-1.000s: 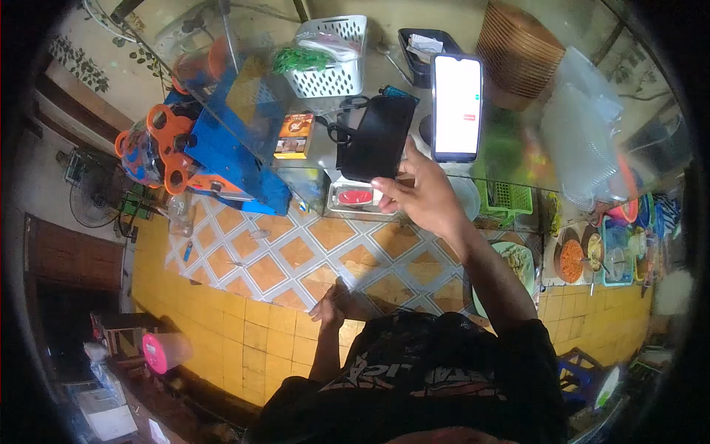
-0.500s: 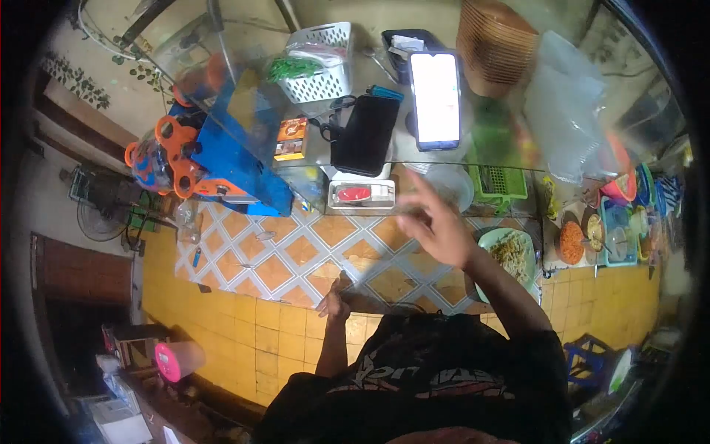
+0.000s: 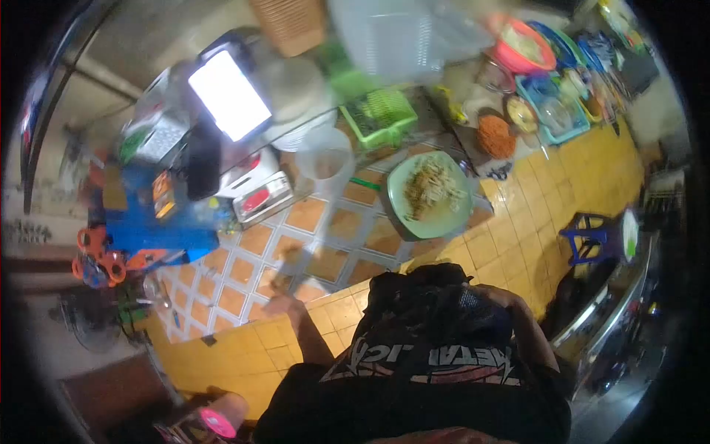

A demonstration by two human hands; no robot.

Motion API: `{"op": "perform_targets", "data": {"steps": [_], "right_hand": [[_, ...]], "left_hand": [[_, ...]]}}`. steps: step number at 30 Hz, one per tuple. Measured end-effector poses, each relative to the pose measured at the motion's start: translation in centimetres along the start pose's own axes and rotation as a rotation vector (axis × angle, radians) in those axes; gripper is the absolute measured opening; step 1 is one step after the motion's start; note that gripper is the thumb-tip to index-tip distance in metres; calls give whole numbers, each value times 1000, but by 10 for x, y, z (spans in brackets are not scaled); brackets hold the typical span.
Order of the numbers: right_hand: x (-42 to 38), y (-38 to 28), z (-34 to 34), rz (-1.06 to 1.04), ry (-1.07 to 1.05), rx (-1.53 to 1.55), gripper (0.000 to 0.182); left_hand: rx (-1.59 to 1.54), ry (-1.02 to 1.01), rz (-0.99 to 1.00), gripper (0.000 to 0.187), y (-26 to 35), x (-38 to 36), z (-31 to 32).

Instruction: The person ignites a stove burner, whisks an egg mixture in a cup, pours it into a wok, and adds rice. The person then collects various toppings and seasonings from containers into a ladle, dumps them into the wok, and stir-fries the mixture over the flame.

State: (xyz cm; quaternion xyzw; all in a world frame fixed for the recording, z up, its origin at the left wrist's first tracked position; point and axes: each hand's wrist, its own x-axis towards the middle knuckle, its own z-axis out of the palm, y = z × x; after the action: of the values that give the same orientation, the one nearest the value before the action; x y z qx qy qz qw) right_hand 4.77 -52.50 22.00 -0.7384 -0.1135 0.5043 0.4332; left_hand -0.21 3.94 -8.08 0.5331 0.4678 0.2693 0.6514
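Observation:
My left hand (image 3: 281, 300), blurred by motion, is low over the near edge of the tiled counter (image 3: 340, 226). My right hand (image 3: 494, 296) is close against the side of my black shirt (image 3: 421, 355), its fingers hidden at the cloth. Ahead of it, a pale green plate (image 3: 396, 194) carries shredded white and brown food (image 3: 433, 185). A phone with a lit white screen (image 3: 229, 95) stands tilted on the glass shelf, with a dark phone (image 3: 203, 159) beside it.
Beyond the plate are a green basket (image 3: 381, 122), a clear tub (image 3: 324, 159) and a bowl of orange food (image 3: 496, 137). A blue tray (image 3: 558, 118) of containers stands at the right. A blue stool (image 3: 588, 238) is on the yellow tiled floor (image 3: 518, 214).
The view has swung to the right. My right hand has come down from above the counter to my shirt, and my left hand has stayed by the counter's near edge.

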Motion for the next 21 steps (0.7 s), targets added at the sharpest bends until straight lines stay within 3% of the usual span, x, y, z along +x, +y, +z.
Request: {"op": "perform_targets", "data": {"steps": [1, 2, 3, 5, 6, 7, 8, 9, 11, 12, 18, 21], "right_hand": [[-16, -1, 3, 109, 60, 83, 50], [-33, -2, 7, 106, 76, 110, 50], [-53, -4, 9, 156, 151, 168, 48], [-81, 26, 15, 193, 243, 236, 47], [-99, 55, 29, 76, 372, 332, 47], [-122, 66, 26, -42, 537, 410, 47], [-135, 74, 23, 114, 485, 950, 46], [-163, 85, 25, 113, 568, 987, 46], [-214, 104, 45, 14, 773, 628, 47], [-237, 115, 56, 119, 891, 767, 40], [-305, 180, 172, 158, 1344, 1392, 36], [-284, 207, 265, 115, 1468, 1471, 37]], "left_hand": [[112, 244, 325, 56, 62, -21, 35], [483, 399, 362, 59, 159, -87, 96], [135, 233, 500, 57, 209, -123, 133], [-152, -59, 627, 49, 306, -189, 192], [-147, -177, 801, 44, 340, -217, 208], [-86, -273, 1147, 53, 386, -287, 241], [-470, -634, 1035, 57, 393, -291, 247], [-512, -1061, 1089, 55, 413, -322, 244], [-622, -1317, 1009, 55, 392, -383, 308], [-688, -1494, 970, 54, 385, -416, 339], [-1050, -2482, 614, 53, 366, -538, 533], [-1226, -2863, 379, 54, 347, -601, 640]]}}
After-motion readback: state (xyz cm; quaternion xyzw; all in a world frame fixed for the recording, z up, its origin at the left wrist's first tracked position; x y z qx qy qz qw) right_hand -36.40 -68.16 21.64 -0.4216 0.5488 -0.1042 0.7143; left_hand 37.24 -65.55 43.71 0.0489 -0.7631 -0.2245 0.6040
